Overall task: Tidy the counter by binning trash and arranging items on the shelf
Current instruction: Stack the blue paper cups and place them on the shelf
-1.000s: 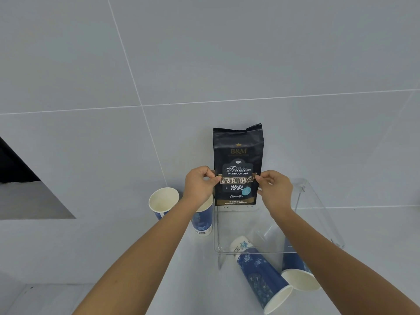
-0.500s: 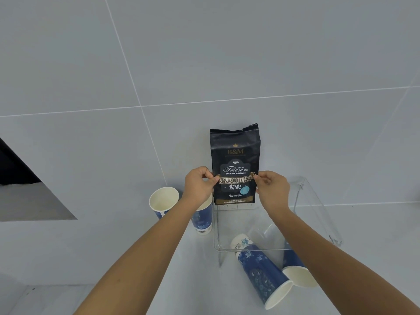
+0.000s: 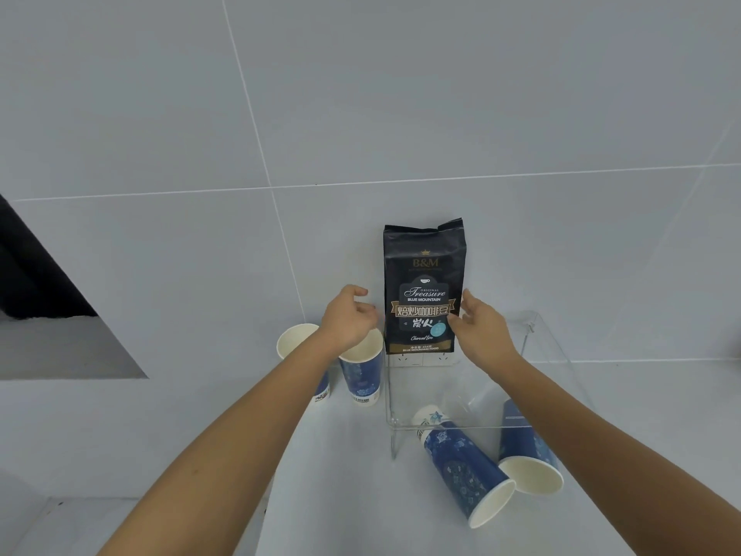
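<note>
We see a black coffee bag standing upright on top of a clear acrylic shelf against the tiled wall. Our left hand hovers just beside it, fingers loosely spread, holding nothing. Our right hand is open at the bag's right edge. Two blue paper cups stand on the white worktop; two more lie tipped under the shelf.
</note>
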